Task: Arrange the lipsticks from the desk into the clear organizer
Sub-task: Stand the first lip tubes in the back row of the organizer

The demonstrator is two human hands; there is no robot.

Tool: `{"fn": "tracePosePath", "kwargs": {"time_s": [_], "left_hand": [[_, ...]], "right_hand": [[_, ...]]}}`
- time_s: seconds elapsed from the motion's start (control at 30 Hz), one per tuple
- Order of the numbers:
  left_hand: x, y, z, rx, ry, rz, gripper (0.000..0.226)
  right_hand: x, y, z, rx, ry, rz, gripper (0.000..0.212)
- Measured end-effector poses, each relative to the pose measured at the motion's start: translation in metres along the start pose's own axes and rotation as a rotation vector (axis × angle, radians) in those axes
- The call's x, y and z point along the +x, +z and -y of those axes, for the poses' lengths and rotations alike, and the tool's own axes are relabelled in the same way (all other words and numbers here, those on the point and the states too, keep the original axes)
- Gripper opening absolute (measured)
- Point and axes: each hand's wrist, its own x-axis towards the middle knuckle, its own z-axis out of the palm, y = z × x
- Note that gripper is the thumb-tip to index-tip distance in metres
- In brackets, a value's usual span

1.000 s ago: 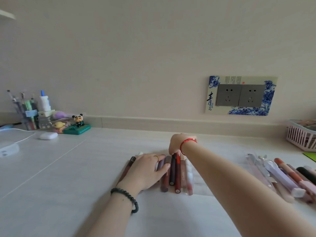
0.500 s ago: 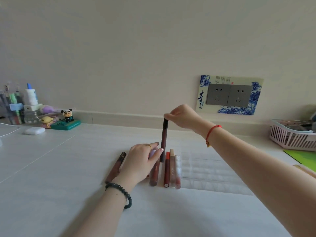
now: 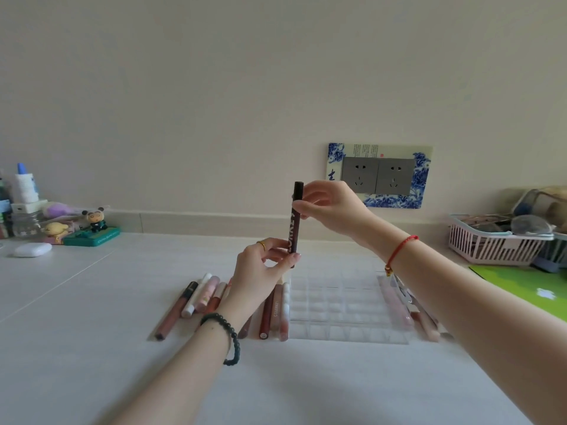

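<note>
A dark maroon lipstick tube point(image 3: 294, 228) stands upright in the air above the desk. My right hand point(image 3: 331, 211) pinches its upper part and my left hand point(image 3: 264, 271) holds its lower end. The clear organizer point(image 3: 337, 305), a flat grid of small cells, lies on the desk just right of my left hand. Several lipsticks point(image 3: 202, 297) lie side by side to the left of the organizer, partly hidden by my left hand. More tubes point(image 3: 408, 308) lie along the organizer's right edge under my right forearm.
A pink basket point(image 3: 491, 245) with glasses stands at the far right, with a green mat point(image 3: 527, 288) in front of it. Figurines, bottles and a white case point(image 3: 32, 250) sit at the far left. A double socket point(image 3: 379, 176) is on the wall.
Both hands have lifted the dark tube from the row on the desk to an upright position above it. The view has shifted, showing the organizer more fully.
</note>
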Motion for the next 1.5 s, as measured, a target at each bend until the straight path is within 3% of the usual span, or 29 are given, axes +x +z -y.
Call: {"fn": "tracePosePath", "kwargs": {"time_s": [0.3, 0.53, 0.97, 1.5], "left_hand": [[0.022, 0.02, 0.008, -0.191, -0.058, -0.037, 0.02], [0.023, 0.023, 0.019, -0.184, -0.077, 0.0, 0.015], [0.024, 0.023, 0.026, -0.324, -0.112, 0.051, 0.014], [0.023, 0.02, 0.026, -0.312, -0.085, 0.064, 0.019]], "right_hand": [[0.006, 0.004, -0.022, -0.038, -0.027, -0.075, 0.021], [0.002, 0.017, -0.044, -0.071, -0.046, -0.033, 0.031], [-0.004, 0.02, -0.052, -0.012, -0.032, -0.08, 0.03], [-0.006, 0.019, -0.054, -0.006, -0.01, -0.01, 0.038]]}}
